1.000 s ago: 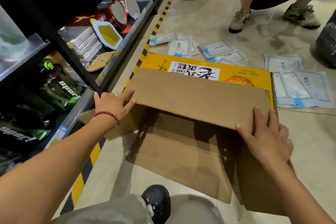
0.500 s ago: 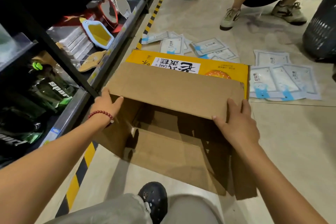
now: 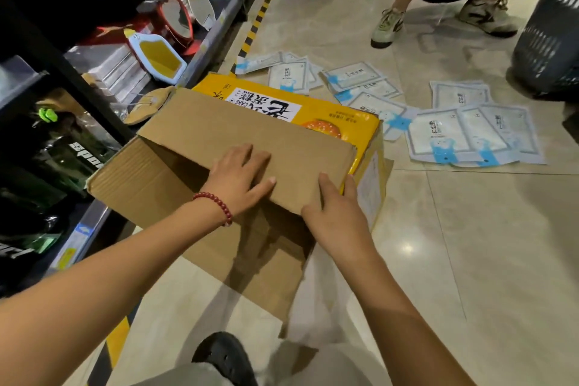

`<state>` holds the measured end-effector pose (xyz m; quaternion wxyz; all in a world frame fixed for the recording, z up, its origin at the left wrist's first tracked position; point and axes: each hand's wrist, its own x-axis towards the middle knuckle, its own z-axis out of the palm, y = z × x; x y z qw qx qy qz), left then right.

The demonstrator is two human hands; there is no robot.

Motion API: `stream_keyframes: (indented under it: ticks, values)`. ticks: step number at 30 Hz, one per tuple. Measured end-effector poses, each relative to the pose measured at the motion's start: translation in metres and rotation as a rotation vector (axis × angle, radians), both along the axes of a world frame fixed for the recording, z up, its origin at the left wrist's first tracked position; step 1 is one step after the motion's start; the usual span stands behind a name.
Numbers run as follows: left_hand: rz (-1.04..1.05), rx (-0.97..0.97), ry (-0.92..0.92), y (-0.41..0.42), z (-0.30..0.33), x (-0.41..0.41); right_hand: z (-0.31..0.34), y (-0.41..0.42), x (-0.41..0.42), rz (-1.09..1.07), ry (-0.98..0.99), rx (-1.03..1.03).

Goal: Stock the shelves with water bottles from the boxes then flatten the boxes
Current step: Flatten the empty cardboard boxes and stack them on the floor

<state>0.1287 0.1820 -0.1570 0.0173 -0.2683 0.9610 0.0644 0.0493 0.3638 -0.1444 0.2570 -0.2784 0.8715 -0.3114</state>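
1. The cardboard box (image 3: 194,172) lies on its side on the floor (image 3: 470,260), just beside the low shelf (image 3: 94,222). Its open mouth faces the person, and I see nothing inside it.
2. The left hand (image 3: 238,178) lies flat on the upper brown panel, fingers straight and spread, the thumb over the near edge. It presses; it does not grip.
3. The right hand (image 3: 335,213) is at the near right corner of the same panel. The fingers are mostly straight and rest on the edge of the cardboard. If the thumb goes under the edge, I cannot tell.
4. The water bottles (image 3: 62,160), dark green ones, are already on the shelf at the left, so I judge the stocking part is done for this box and the step in hand is the flattening.
5. To do it well, I would push the upper panel down and a little sideways, so that the box folds along its own corner creases and does not crush in the middle.
6. It helps to keep both palms wide, one near each end of the panel, so the pressure is even.
7. The side flaps may stand in the way; better to fold them flat before pressing fully.
8. White packets (image 3: 454,135) lie on the floor just behind the box, and another person's shoe (image 3: 387,28) is farther back. The box should go down where it is, without sliding onto the packets.
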Motion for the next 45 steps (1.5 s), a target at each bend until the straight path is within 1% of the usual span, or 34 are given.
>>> stream_keyframes:
  ticks: [4, 6, 7, 8, 9, 12, 14, 15, 16, 18, 20, 22, 26, 29, 30, 33, 34, 36, 39, 41, 42, 43, 45]
  values:
    - [0.006, -0.03, -0.032, 0.014, 0.003, -0.017, 0.007, -0.004, 0.037, 0.126, -0.085, 0.09]
    - [0.022, -0.017, -0.036, 0.01, 0.004, -0.017, 0.011, -0.005, 0.046, 0.231, -0.076, 0.128]
    - [0.027, 0.005, -0.035, 0.008, 0.004, -0.015, 0.014, -0.005, 0.044, 0.266, -0.04, 0.129]
    - [0.029, 0.029, -0.04, 0.007, 0.005, -0.013, 0.016, -0.004, 0.037, 0.261, 0.025, 0.115]
    - [0.023, 0.047, -0.048, 0.008, 0.005, -0.01, 0.017, -0.002, 0.027, 0.21, 0.095, 0.083]
    - [-0.039, 0.074, -0.091, 0.018, 0.004, 0.001, 0.014, 0.002, -0.021, -0.104, 0.224, -0.043]
    - [-0.126, 0.066, -0.169, 0.028, 0.003, 0.008, 0.004, 0.003, -0.057, -0.206, 0.362, -0.044]
    - [-0.171, 0.062, -0.207, 0.033, 0.003, 0.012, -0.003, 0.002, -0.074, -0.21, 0.393, -0.008]
    - [-0.208, 0.062, -0.242, 0.038, 0.005, 0.014, -0.01, 0.001, -0.09, -0.185, 0.384, 0.037]
    - [-0.278, 0.032, -0.321, 0.045, 0.009, 0.017, -0.026, -0.003, -0.112, -0.077, 0.351, 0.084]
    - [-0.344, 0.0, -0.395, 0.049, 0.01, 0.018, -0.035, -0.004, -0.121, -0.025, 0.355, 0.077]
    - [-0.377, -0.042, -0.438, 0.046, 0.008, 0.021, -0.039, -0.004, -0.12, -0.04, 0.37, 0.061]
    - [-0.42, -0.139, -0.441, 0.042, 0.003, 0.022, -0.035, 0.008, -0.108, -0.084, 0.372, 0.074]
    - [-0.503, -0.176, -0.469, 0.04, 0.001, 0.026, -0.036, 0.027, -0.092, -0.164, 0.354, 0.017]
    - [-0.534, -0.193, -0.449, 0.038, 0.002, 0.027, -0.037, 0.034, -0.086, -0.201, 0.351, 0.009]
    - [-0.641, -0.236, -0.282, 0.03, 0.006, 0.026, -0.039, 0.056, -0.064, -0.308, 0.364, 0.035]
    - [-0.659, -0.281, -0.221, 0.026, 0.007, 0.025, -0.04, 0.062, -0.057, -0.338, 0.365, 0.033]
    - [-0.634, -0.345, -0.173, 0.019, 0.011, 0.022, -0.042, 0.073, -0.044, -0.382, 0.351, -0.004]
    - [-0.575, -0.395, -0.186, 0.017, 0.017, 0.01, -0.038, 0.078, -0.026, -0.394, 0.276, -0.032]
    - [-0.468, -0.415, -0.339, 0.011, 0.02, 0.004, -0.035, 0.072, -0.016, -0.368, 0.255, 0.018]
    - [-0.393, -0.384, -0.406, 0.01, 0.024, 0.002, -0.033, 0.068, -0.011, -0.354, 0.254, 0.027]
    - [-0.327, -0.356, -0.422, 0.006, 0.025, 0.0, -0.033, 0.063, -0.007, -0.341, 0.249, 0.024]
    - [-0.209, -0.293, -0.4, -0.001, 0.027, -0.003, -0.034, 0.053, 0.002, -0.316, 0.233, -0.008]
